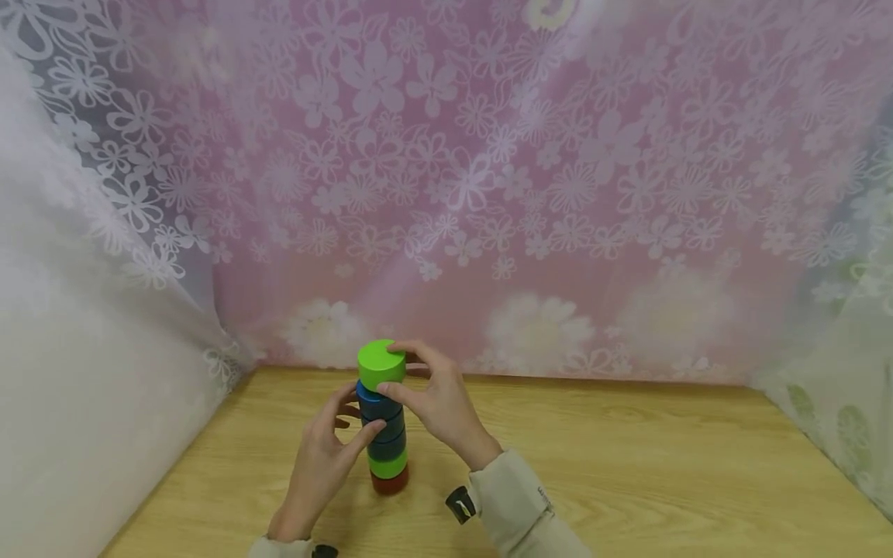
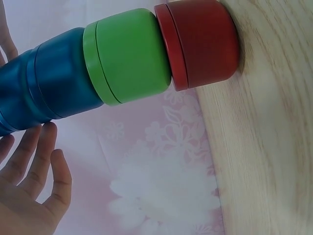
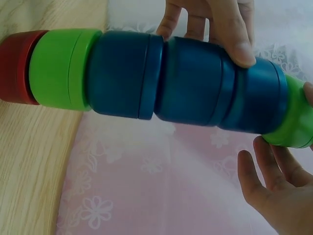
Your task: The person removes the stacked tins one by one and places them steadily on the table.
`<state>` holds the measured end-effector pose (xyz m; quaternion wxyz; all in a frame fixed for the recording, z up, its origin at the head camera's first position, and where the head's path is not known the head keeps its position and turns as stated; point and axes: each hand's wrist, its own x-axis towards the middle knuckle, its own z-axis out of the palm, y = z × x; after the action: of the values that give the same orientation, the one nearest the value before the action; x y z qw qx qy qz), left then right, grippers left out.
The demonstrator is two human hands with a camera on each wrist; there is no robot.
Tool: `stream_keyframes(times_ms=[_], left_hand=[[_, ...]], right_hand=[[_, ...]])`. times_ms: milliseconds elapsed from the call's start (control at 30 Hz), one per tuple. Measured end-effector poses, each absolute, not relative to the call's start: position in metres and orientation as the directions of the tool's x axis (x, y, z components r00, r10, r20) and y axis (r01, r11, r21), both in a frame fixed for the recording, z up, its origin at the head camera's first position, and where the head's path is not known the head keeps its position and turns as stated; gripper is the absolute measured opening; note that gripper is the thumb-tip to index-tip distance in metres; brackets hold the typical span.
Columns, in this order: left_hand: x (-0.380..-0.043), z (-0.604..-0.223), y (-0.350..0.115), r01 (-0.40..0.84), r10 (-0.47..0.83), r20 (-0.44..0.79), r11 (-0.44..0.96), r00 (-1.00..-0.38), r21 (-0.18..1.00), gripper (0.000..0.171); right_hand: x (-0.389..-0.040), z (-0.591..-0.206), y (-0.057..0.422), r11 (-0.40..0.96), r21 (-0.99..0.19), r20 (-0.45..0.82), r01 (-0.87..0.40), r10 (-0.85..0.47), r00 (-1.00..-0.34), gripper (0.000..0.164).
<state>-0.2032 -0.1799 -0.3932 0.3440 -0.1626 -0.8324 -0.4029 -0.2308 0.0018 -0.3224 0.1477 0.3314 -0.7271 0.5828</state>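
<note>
A tower of round lidded canisters stands on the table. At its foot is a red canister [image 1: 390, 483], then a lower green canister [image 2: 132, 56], three blue canisters [image 3: 120, 73], and an upper green canister [image 1: 380, 367] on top. My right hand [image 1: 444, 407] grips the upper green canister between thumb and fingers; it sits slightly off line with the blue one below. The left hand [image 1: 322, 449] holds the blue section, thumb at the front, fingers behind. In the right wrist view, the left thumb [image 3: 242, 51] lies against the upper blue canisters.
The tower rises from a wood-grain table [image 1: 628, 465]. Behind it hangs a pink flowered cloth [image 1: 488, 194] down to the table's back edge. A pale cloth [image 1: 84, 349] borders the left side, and another patterned cloth [image 1: 844, 387] the right.
</note>
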Motion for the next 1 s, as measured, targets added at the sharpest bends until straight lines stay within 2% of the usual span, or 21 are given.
stream_keyframes(times_ms=[133,567,833,1000], left_hand=[[-0.202,-0.391,-0.180,0.533,-0.011,0.688,0.623,-0.726,0.572,0.059],[-0.202,-0.390,-0.180,0.542,-0.006,0.699,0.628,-0.715,0.559,0.056],[-0.204,-0.392,-0.181,0.533,-0.015,0.700,0.638,-0.714,0.557,0.058],[-0.203,-0.392,-0.181,0.540,-0.005,0.703,0.637,-0.711,0.550,0.058]], right_hand=[[-0.230,-0.320,0.007,0.112,-0.756,0.592,-0.645,-0.302,-0.747,0.041],[-0.236,-0.326,0.029,0.126,-0.731,0.623,-0.670,-0.276,-0.732,0.044],[-0.236,-0.328,0.043,0.136,-0.773,0.578,-0.620,-0.251,-0.776,0.044],[-0.237,-0.330,0.050,0.108,-0.761,0.602,-0.640,-0.250,-0.758,0.045]])
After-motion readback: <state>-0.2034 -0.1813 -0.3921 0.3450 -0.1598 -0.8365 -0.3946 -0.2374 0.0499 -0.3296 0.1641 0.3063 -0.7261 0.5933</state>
